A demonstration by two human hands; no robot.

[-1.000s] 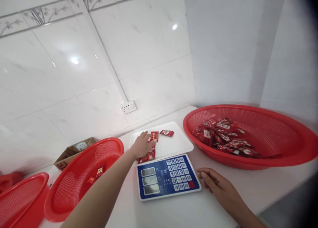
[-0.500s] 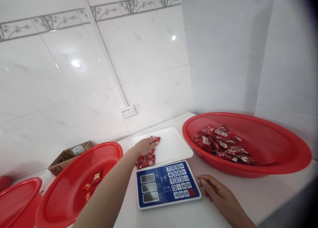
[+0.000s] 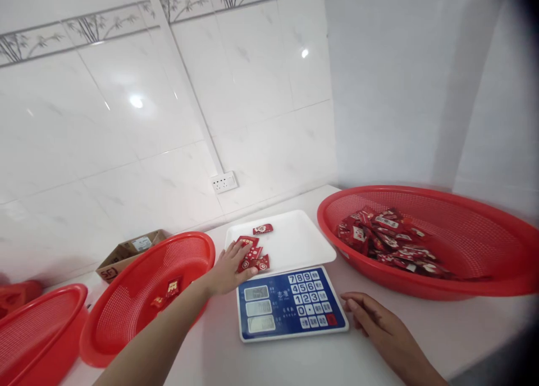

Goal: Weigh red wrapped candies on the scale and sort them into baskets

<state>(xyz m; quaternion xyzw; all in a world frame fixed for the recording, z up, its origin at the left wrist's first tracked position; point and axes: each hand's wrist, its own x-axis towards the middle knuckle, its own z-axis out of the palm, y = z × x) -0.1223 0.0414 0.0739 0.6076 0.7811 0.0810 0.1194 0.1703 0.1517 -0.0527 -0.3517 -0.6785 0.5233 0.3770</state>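
Observation:
My left hand (image 3: 231,267) reaches over the left edge of the white scale tray (image 3: 295,243), its fingers spread and touching several red packets (image 3: 255,257). Apart from these, one red packet (image 3: 263,229) lies further back on the tray. In front of the tray is the scale's blue keypad panel (image 3: 290,304), with three small displays at its left. Beside the panel's right edge rests my right hand (image 3: 370,318), fingers loosely curled and thumb apart, with nothing visible in it.
At the right stands a large red basket (image 3: 421,288) with many red packets (image 3: 391,240). A red basket (image 3: 105,313) at the left holds a few packets (image 3: 168,290). Another red basket (image 3: 46,330) and a cardboard box (image 3: 126,251) stand further left.
My left hand has moved left and toward me, and its fingers have spread. One packet now lies alone at the back of the tray. The scale's displays now show digits.

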